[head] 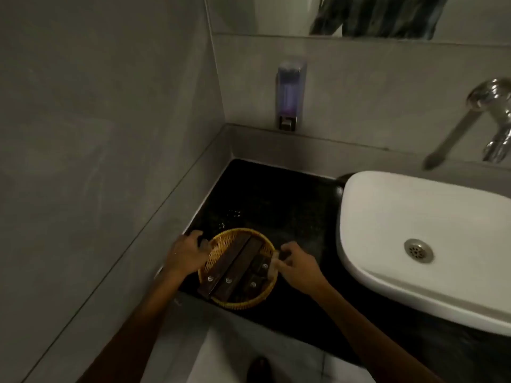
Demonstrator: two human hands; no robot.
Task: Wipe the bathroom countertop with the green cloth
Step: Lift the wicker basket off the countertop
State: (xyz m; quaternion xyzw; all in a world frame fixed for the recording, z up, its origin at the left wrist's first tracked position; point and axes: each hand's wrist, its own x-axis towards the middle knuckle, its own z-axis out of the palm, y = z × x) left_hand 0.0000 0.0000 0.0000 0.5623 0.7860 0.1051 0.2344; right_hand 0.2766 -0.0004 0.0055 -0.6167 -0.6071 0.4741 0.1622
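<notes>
The black stone countertop [276, 200] fills the corner between the grey wall and the basin. A round yellow wicker basket [221, 244] with several dark brown packets [237, 266] in it sits at the counter's front left. My left hand [184, 254] grips the basket's left rim. My right hand [297, 265] holds its right rim. No green cloth is in view.
A white oval basin [414, 230] with a metal drain [418, 250] stands on the right. A chrome tap [475, 123] projects from the back wall above it. A soap dispenser [291, 92] hangs on the wall behind the counter. A few water drops [233, 214] lie behind the basket.
</notes>
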